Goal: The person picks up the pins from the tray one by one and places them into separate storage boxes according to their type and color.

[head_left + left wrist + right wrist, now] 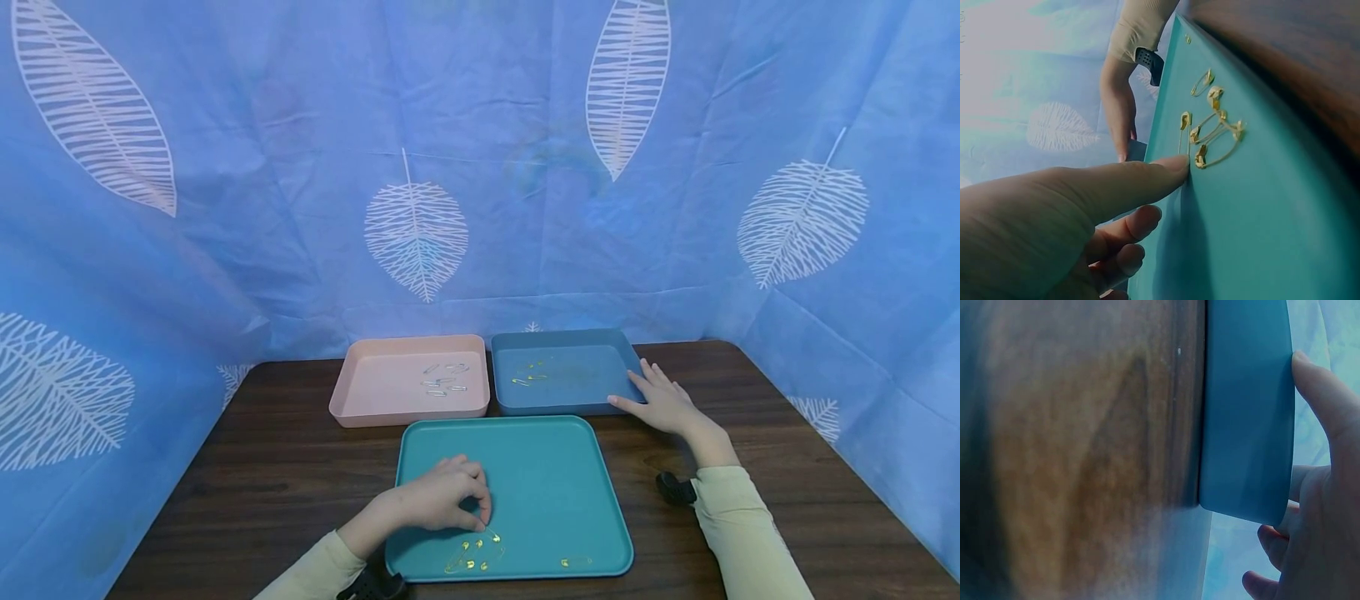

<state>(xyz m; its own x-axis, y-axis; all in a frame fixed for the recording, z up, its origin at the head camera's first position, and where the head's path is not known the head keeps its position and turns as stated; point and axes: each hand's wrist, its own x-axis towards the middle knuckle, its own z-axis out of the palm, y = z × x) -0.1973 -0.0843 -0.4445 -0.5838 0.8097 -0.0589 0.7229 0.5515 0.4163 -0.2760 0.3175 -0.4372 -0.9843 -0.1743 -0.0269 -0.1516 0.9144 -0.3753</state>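
My left hand is low over the teal tray, its thumb and fingers pinching the end of a gold safety pin. Several more gold safety pins lie in a loose cluster just in front of it, and a single gold pin is farther right, near the tray's front edge. My right hand rests with spread fingers at the right front corner of the blue tray. In the right wrist view its thumb touches that tray's rim.
A pink tray holding several silver safety pins stands at the back left, beside the blue one. Inside the blue tray are several gold pins. Behind the dark wooden table hangs a blue leaf-patterned cloth.
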